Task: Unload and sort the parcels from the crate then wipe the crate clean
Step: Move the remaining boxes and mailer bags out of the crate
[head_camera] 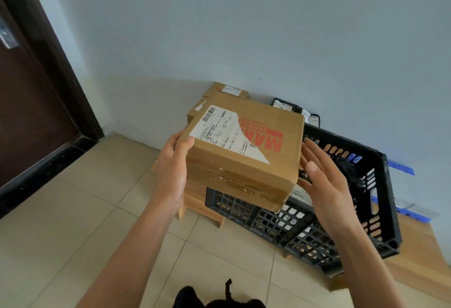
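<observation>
The cardboard box [244,151] is up in the air, held over the near-left corner of the black crate [375,212]. The left hand [170,171] grasps its left side, thumb hooked over the top edge by the white shipping label [227,131], the other fingers hidden behind the box. The right hand [324,180] is released, fingers straight and spread, just beside the box's right face; whether it touches the cardboard cannot be told. Red lettering runs across the lid, partly covered by the label.

Inside the crate, white-labelled parcels show through the lattice wall near the bottom, and a dark crumpled item [346,168] lies against the far side. The crate sits tilted on a low wooden table [415,259]. Behind the held box, two more brown boxes [227,91] stand by the wall, and two black mailer bags [296,111] lie just past the crate's far rim. Blue items [400,168] sit on the table to the right of the crate.

Beige floor tiles [73,234] below, a pale wall [268,26] behind, a dark brown door [31,102] at left.
</observation>
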`<state>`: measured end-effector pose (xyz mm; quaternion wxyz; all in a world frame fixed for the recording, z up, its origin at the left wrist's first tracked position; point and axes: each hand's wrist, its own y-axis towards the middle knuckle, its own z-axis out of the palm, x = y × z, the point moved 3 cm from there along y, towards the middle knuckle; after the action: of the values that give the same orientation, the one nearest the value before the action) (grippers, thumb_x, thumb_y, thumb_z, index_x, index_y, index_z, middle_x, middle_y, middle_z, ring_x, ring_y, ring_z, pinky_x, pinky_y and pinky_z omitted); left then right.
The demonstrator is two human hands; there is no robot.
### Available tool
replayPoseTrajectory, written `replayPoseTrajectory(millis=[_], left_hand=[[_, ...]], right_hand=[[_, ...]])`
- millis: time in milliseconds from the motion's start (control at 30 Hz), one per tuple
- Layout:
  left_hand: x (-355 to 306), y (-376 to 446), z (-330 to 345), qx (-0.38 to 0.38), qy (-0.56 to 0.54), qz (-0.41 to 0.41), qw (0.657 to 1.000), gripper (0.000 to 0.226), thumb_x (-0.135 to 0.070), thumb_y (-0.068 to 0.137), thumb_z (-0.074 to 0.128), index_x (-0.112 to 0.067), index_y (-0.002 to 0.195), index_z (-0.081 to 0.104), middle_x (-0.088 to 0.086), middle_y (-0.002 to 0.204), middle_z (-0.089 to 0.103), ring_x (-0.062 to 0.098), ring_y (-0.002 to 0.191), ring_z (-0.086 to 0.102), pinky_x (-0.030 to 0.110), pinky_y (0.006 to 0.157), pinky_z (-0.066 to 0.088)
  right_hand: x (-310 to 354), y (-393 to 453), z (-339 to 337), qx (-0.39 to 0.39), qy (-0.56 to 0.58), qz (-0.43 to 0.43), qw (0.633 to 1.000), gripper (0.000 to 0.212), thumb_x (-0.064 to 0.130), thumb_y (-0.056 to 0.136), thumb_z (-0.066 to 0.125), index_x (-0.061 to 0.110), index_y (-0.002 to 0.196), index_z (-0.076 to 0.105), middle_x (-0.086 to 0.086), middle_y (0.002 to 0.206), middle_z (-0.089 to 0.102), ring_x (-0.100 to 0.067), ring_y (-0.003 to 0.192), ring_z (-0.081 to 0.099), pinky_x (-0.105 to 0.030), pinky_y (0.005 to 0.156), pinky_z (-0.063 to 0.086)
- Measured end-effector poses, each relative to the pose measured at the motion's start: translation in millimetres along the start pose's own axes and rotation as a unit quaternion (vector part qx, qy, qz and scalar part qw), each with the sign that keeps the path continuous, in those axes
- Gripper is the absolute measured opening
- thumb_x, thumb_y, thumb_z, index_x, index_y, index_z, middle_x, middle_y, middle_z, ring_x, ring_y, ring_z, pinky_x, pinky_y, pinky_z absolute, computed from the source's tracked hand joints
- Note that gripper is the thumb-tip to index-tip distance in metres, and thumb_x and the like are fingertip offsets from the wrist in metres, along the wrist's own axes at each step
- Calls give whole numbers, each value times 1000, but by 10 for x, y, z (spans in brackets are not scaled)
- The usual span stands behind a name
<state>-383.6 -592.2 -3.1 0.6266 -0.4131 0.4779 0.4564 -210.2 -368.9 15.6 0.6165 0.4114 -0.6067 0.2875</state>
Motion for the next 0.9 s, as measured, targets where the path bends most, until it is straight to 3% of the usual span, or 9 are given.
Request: replayPoseTrajectory(millis=[133, 300, 433, 533, 600, 733, 833, 900], left_hand=[[6, 54, 139, 16, 3, 4, 1000, 40, -47, 82, 55, -29, 116, 66, -11, 100, 76, 14, 102, 67, 38, 88, 49], [26, 91, 449, 35, 4, 19, 999, 54, -49, 79, 58, -21, 124, 65, -3, 112, 75, 16, 110, 67, 43, 96, 50], [5, 109, 667, 47, 11, 28, 998, 65, -58, 75, 57, -18, 125, 65, 3, 120, 73, 24, 120, 63, 54, 107, 46], [-48, 159, 823, 33, 28, 50, 998, 70, -64, 79, 58, -12, 126, 65, 6, 121, 72, 22, 117, 65, 48, 104, 49], [-75, 192, 954, 17, 53, 74, 996, 65, -65, 90, 60, -14, 129, 63, -2, 121, 72, 12, 115, 66, 41, 105, 50], [-30, 131, 1258, -24, 46, 100, 994, 38, -57, 88, 54, -48, 125, 52, -41, 109, 65, -18, 108, 58, 28, 106, 44], [97, -9, 1545, 18, 31, 87, 996, 52, -65, 87, 66, -51, 134, 46, -41, 123, 60, -11, 122, 56, 41, 110, 45], [187, -75, 1697, 45, 17, 91, 995, 56, -51, 89, 72, -47, 138, 45, -30, 130, 62, -1, 126, 58, 39, 104, 53]], right_hand=[[-25, 202, -180, -8, -5, 16, 1000, 91, 78, 78, 65, 40, 156, 37, 21, 154, 48, -9, 142, 48, -59, 112, 42], [-90, 449, -507, 8, 37, 32, 999, 56, 54, 97, 46, 43, 152, 41, 11, 150, 54, -18, 138, 53, -61, 102, 47], [-146, 583, -712, 6, 75, 62, 995, 52, 49, 94, 52, 30, 142, 55, -4, 133, 67, -26, 124, 64, -55, 99, 51], [-202, 677, -819, -12, 82, 58, 995, 49, 45, 91, 56, 25, 136, 58, -5, 126, 70, -27, 117, 68, -60, 96, 52], [-228, 740, -876, -50, 90, 52, 993, 48, 48, 87, 61, 26, 129, 61, 0, 119, 72, -23, 112, 70, -60, 97, 53], [-261, 857, -944, -141, 132, 41, 980, 49, 57, 76, 66, 23, 110, 60, 8, 102, 67, -10, 96, 67, -59, 97, 55], [-273, 919, -881, -166, 139, 29, 976, 55, 58, 77, 68, 21, 116, 56, 15, 100, 67, -8, 97, 66, -53, 97, 57], [-293, 929, -802, -154, 128, 27, 979, 51, 57, 80, 68, 26, 118, 55, 21, 103, 68, -8, 104, 66, -50, 100, 55]])
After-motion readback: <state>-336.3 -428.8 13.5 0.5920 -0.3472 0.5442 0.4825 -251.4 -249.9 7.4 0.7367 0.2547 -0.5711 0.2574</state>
